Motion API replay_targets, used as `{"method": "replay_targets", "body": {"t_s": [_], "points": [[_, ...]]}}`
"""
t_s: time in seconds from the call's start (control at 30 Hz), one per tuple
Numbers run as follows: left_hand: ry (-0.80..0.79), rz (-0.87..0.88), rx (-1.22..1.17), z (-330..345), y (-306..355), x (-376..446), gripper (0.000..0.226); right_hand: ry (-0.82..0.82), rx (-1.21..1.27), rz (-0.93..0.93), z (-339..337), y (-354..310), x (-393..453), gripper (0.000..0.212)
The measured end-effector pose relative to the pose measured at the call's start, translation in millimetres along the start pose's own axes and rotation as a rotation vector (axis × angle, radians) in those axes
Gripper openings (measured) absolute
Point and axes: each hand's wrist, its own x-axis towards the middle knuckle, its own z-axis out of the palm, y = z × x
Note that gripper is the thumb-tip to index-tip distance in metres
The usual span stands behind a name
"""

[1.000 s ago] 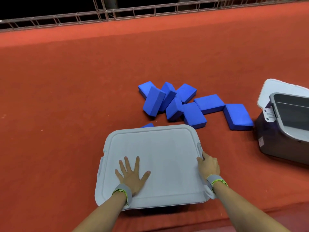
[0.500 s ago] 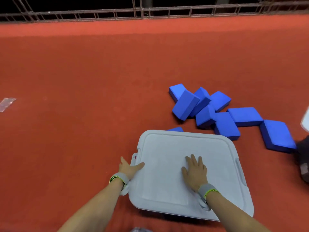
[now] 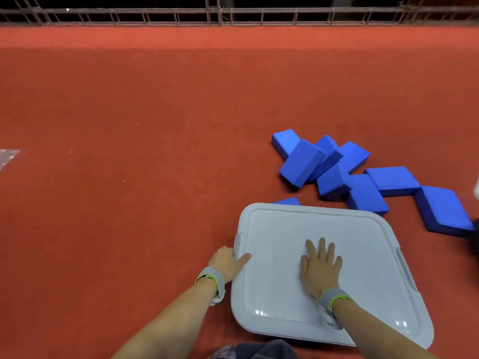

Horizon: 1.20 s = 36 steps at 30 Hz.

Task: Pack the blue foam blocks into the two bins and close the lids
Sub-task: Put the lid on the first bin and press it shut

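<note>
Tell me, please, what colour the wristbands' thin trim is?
Neon yellow-green on the grey wristbands, best seen in the head view.

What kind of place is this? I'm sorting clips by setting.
Probably an indoor sports or training floor, not a home: a broad red rubbery floor runs back to a low metal railing with darkness behind. The grey plastic bin lid and loose blue foam blocks lie directly on it.

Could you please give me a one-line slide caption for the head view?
Right hand flat on the grey bin lid, left hand gripping its edge, blue foam blocks loose on the red floor.
</note>
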Motion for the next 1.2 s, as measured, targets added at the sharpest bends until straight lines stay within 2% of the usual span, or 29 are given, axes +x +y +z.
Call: {"method": "replay_targets", "body": {"t_s": [0.1,0.23,0.47,0.73,0.87,1.0,1.07,1.13,1.2], "points": [[-0.005,0.023,-0.06,4.7,-2.7,0.5,0.055,0.016,0.019,0.011,6.4,1.0,-1.9,0.058],[0.034,0.019,-0.069,12.0,-2.1,-0.8,0.061,0.02,0.021,0.002,7.3,4.6,-2.0,0.07],[0.112,0.059,0.088,18.0,1.7,-4.0,0.06,0.036,0.037,-0.055,11.8,15.2,-8.5,0.079],[0.136,0.045,0.159,16.4,9.3,-1.9,0.05,0.04,0.024,-0.225,0.6,49.5,-13.6,0.073],[0.128,0.012,0.087,16.1,12.9,-3.9,0.046,0.03,0.087,-0.263,-12.1,61.1,-8.8,0.069],[0.108,-0.011,-0.159,24.5,9.5,-3.1,0.038,0.23,0.19,-0.038,-29.9,103.9,-0.2,0.061],[0.101,-0.04,-0.275,32.7,15.1,-5.5,0.041,0.309,0.203,0.123,-40.6,142.6,3.8,0.07],[0.094,-0.096,-0.341,39.0,20.1,-8.2,0.045,0.27,0.268,0.401,-50.0,182.5,6.2,0.085],[0.08,-0.126,-0.318,41.1,21.3,-7.8,0.047,0.129,0.403,0.618,-53.5,209.9,9.7,0.094]]}}
